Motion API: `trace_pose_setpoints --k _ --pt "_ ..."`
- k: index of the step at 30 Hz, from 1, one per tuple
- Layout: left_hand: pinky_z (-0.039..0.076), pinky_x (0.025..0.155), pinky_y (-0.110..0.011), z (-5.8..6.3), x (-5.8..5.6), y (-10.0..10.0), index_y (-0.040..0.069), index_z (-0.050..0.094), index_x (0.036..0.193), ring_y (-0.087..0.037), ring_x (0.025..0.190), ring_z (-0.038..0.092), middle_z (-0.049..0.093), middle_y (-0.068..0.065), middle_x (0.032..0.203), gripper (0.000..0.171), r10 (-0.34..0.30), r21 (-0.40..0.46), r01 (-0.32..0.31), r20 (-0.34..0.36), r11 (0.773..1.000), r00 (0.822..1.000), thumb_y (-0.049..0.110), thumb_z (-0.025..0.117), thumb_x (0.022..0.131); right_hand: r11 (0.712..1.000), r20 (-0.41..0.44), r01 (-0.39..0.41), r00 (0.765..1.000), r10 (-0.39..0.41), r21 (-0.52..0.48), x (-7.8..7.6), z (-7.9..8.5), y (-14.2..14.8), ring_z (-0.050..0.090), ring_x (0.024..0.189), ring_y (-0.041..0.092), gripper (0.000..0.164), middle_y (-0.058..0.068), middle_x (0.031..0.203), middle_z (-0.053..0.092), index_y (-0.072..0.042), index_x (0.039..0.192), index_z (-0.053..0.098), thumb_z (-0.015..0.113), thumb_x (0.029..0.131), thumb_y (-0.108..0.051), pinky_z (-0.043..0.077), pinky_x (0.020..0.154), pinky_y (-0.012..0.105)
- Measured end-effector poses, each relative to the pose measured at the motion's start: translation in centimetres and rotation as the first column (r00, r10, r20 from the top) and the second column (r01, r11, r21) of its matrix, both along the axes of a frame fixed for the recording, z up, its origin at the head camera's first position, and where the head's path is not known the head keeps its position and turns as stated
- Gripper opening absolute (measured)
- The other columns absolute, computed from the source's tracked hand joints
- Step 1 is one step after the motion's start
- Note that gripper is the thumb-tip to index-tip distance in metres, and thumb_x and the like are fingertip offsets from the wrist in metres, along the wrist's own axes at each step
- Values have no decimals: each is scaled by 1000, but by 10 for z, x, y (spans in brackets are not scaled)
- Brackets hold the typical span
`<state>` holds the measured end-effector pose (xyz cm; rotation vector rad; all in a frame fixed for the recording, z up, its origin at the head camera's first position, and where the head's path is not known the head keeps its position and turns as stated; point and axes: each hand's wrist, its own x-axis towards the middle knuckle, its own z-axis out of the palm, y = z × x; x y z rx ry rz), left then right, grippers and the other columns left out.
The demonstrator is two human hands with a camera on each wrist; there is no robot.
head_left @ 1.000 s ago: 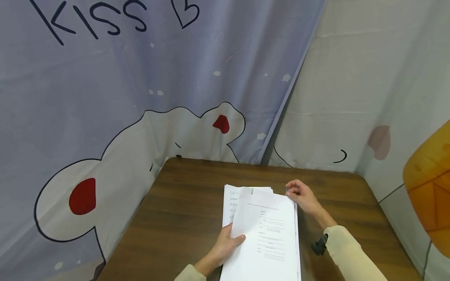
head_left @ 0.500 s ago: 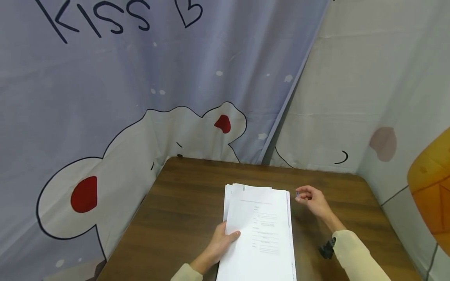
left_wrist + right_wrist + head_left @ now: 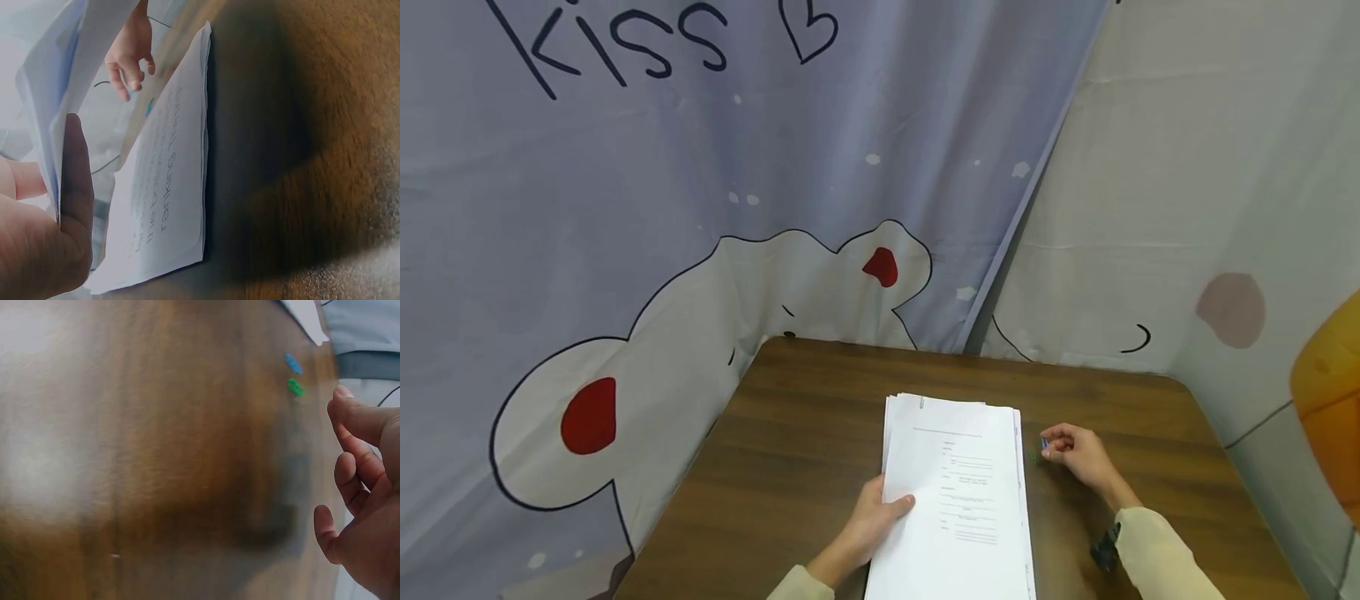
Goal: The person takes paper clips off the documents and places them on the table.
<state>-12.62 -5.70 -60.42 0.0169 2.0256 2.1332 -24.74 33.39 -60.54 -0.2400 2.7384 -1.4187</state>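
My left hand (image 3: 874, 515) grips the left edge of a stack of printed papers (image 3: 953, 492), with the thumb on the top sheet and the fingers beneath. A pale green paper clip (image 3: 922, 402) sits on the stack's top edge. To the right, my right hand (image 3: 1075, 454) pinches a small blue paper clip (image 3: 1044, 444) between thumb and fingertips, low over the table. That clip does not show in the right wrist view. There, a blue clip (image 3: 293, 363) and a green clip (image 3: 295, 387) lie on the table by the fingertips. More printed sheets (image 3: 169, 187) lie below the left hand.
The brown wooden table (image 3: 820, 417) extends around both hands, its far edge against a printed curtain (image 3: 700, 167). A pale curtain (image 3: 1112, 233) hangs at the right. A dark device (image 3: 1105, 550) is on the right wrist.
The right hand has moved away from the stack's upper right corner, rightward and down toward the table, with the blue clip. The top sheets now line up more closely with those beneath.
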Motion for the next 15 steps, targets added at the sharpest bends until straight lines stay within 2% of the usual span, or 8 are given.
trace_pose_setpoints --k 3,6,8,15 --pt "61 89 -40 0 0 0 -9 57 138 -28 107 71 69 -24 129 44 3 2 -3 -1 1000 1000 0 65 95 997 -6 -1 1000 2 82 1 -6 2 60 72 7 24 6 84 72 4 111 73 81 89 -3 45 73 31" --pt "61 87 -39 -1 1 0 -9 58 136 -27 104 72 70 -23 126 43 6 0 -6 1 1000 1000 0 65 95 987 -15 14 1000 -12 160 2 -11 2 60 74 5 23 0 84 73 -3 109 76 84 88 -10 35 84 43" --pt "61 85 -37 -1 1 0 -9 58 136 -25 102 72 71 -21 124 42 6 -2 -6 9 1000 1000 0 65 95 980 -25 19 1000 -14 197 2 -13 3 60 76 6 23 -2 84 72 -6 107 77 85 87 -13 28 83 46" --pt "61 86 -39 0 2 1 -9 59 134 -27 103 72 71 -21 124 41 10 -17 -10 17 1000 1000 0 66 95 971 -22 32 999 -28 237 4 -17 3 59 77 8 23 -3 84 69 -9 107 78 87 87 -16 26 80 44"
